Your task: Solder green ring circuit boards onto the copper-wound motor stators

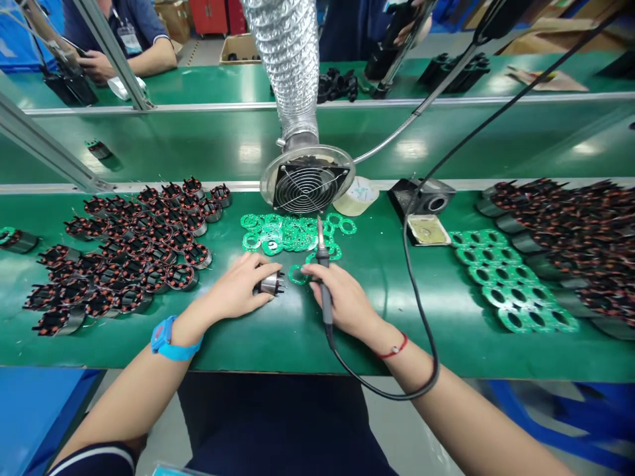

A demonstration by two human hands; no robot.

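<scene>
My left hand [247, 285] is closed around a motor stator [269, 284], a small metal cylinder lying on its side on the green bench with its pins facing right. In my right hand [342, 297] is a soldering iron [325, 291], its tip pointing up and away from me. The fingertips of that hand reach a ring-shaped green circuit board [298, 274]; whether they grip it I cannot tell. Just beyond both hands lies a pile of loose green ring boards [282, 233].
A fume extractor fan [306, 185] hangs over the pile. Many stators [149, 244] stand at left, more [570, 244] at right beside a ring-board panel [513, 277]. An iron stand [421, 198] with a sponge tray [427, 230] sits behind. The iron's cable [414, 297] loops over my right forearm.
</scene>
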